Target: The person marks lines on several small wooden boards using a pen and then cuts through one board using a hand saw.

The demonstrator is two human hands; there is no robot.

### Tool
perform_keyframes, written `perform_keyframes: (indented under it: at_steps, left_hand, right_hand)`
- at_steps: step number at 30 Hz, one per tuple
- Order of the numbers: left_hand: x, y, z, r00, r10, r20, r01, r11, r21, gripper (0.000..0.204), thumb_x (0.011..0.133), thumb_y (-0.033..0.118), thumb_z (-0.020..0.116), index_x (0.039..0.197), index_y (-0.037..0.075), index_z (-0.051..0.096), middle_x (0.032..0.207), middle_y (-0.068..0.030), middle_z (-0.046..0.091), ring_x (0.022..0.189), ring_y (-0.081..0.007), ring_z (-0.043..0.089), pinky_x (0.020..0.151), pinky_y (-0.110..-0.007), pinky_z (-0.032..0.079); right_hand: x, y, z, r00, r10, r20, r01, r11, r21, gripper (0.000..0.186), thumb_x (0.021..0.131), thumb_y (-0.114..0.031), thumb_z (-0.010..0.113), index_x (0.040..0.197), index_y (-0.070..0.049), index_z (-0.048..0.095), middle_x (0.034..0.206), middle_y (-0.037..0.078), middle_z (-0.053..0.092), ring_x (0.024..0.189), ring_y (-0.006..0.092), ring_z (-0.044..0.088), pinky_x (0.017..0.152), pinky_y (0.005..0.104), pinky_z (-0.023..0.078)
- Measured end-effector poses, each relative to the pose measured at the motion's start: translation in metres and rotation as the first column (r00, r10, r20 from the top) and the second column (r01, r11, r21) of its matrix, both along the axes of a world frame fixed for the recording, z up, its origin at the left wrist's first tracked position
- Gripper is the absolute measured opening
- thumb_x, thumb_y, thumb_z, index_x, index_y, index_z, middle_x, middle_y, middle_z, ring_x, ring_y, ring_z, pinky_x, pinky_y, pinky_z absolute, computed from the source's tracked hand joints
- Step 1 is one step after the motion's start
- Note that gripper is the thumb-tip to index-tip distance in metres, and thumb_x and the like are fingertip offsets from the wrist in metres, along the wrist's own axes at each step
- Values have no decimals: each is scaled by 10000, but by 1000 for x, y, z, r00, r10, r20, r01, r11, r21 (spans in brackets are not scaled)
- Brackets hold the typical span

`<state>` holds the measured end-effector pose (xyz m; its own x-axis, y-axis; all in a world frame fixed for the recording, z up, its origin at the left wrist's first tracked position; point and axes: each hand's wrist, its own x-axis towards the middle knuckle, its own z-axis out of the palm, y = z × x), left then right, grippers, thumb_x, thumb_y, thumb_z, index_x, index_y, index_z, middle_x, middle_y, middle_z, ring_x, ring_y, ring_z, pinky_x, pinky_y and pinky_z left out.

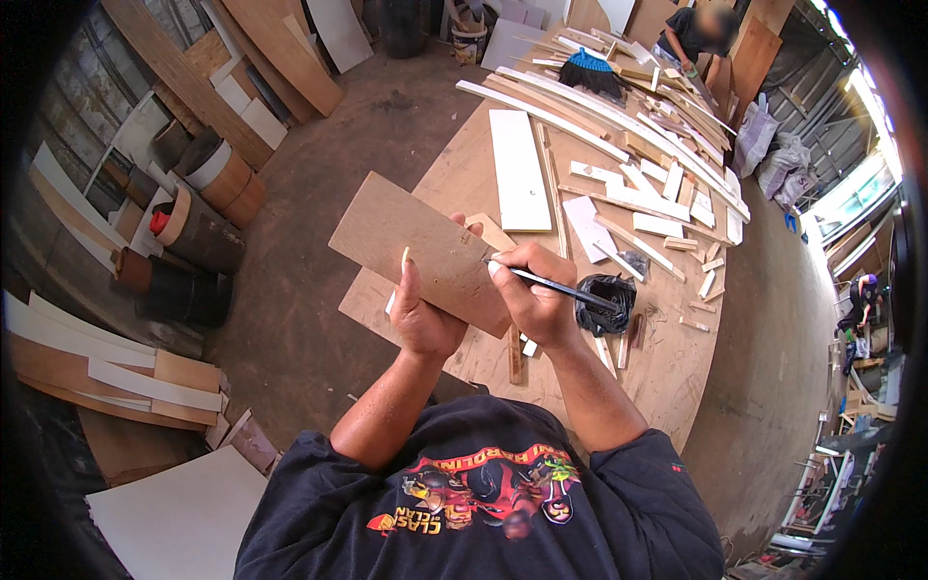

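Observation:
My left hand (428, 314) grips a flat rectangular wooden board (411, 237) from below, its thumb lying along the near edge. The board is tilted in front of my chest, above the workbench. In my right hand (539, 298) is a slim, dark, pen-like tool (551, 282), pinched between thumb and fingers. Its tip meets or nearly meets the board's right part; I cannot tell whether they touch. The tool's back end points right, over a black plastic bag (607, 302) on the bench.
A large plywood workbench (667, 387) carries white boards (519, 169), strips and many offcuts. A blue brush head (590, 66) lies at its far end, where another person (701, 39) works. Sheets and planks (261, 58) lean at left; a pale panel (179, 517) is lower left.

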<state>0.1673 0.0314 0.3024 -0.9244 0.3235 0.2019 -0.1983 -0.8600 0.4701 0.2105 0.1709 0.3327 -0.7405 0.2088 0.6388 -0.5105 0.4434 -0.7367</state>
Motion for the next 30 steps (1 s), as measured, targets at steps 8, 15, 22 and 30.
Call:
perform_keyframes:
  at_steps: [8,15,22,30]
  left_hand:
    - [1,-2,1,1000,4,-10,-4,1000,-8,700,1015,483,491,1519,33,309,1521,-224,424,1423,-386,414,1165,-540,368]
    - [1,-2,1,1000,7,7,-7,1000,-14,686,1021,476,477,1518,34,309,1515,-221,433,1423,-381,417,1163,-536,371]
    - [2,-2,0,1000,-16,-9,16,1000,-1,692,1018,478,486,1513,24,319,1529,-217,417,1432,-377,406,1166,-537,364]
    - [4,0,0,1000,-28,7,27,1000,5,706,1015,485,494,1512,13,323,1534,-214,412,1434,-381,401,1162,-546,366]
  right_hand:
    - [0,-1,-2,1000,19,8,-19,1000,-2,44,877,-22,689,873,19,673,701,84,652,605,117,591,556,262,454]
    - [1,-1,-2,999,-18,34,18,1000,-17,57,896,-31,676,873,20,663,683,81,637,587,115,588,539,274,453]
    - [1,0,-4,997,-56,49,59,996,-73,70,904,-35,680,864,18,657,680,68,641,597,95,576,546,261,451]
    - [1,4,-11,996,-73,42,76,995,-68,48,914,-10,676,893,30,657,735,42,679,634,63,593,568,222,471]
